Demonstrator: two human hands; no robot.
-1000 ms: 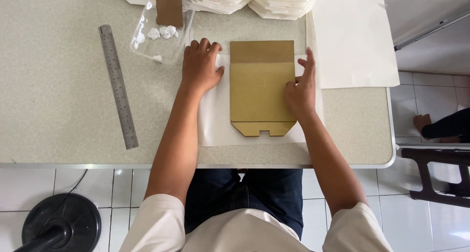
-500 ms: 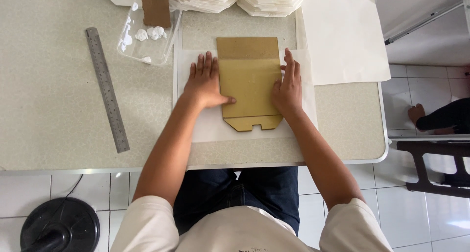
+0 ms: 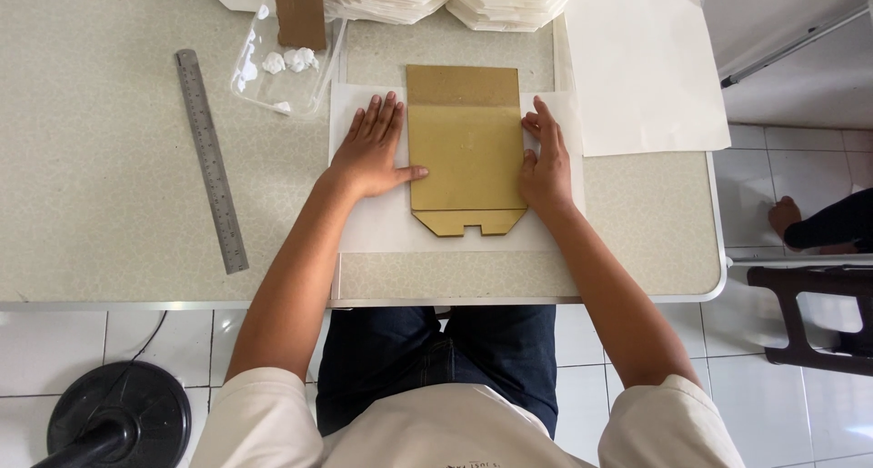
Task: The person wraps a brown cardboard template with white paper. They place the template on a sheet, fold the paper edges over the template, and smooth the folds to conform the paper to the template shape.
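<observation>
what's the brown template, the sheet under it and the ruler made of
Template: looks like cardboard, matte tan-brown, flat and stiff with cut notches at its near edge. Sheet: likely thin white paper, matte, lying flat under both hands. Ruler: probably steel, dull grey with fine markings along its length.

Brown cardboard template (image 3: 467,150) lies flat on a white paper sheet (image 3: 382,227) mid-bench (image 3: 109,250). Left hand (image 3: 371,154) presses the sheet at its 9 o'clock edge, thumb touching; right hand (image 3: 546,163) sits at 3 o'clock. Steel ruler (image 3: 211,161) further out at 9. Clear tray (image 3: 277,68) at 11 holds white blobs, maybe glue.
</observation>
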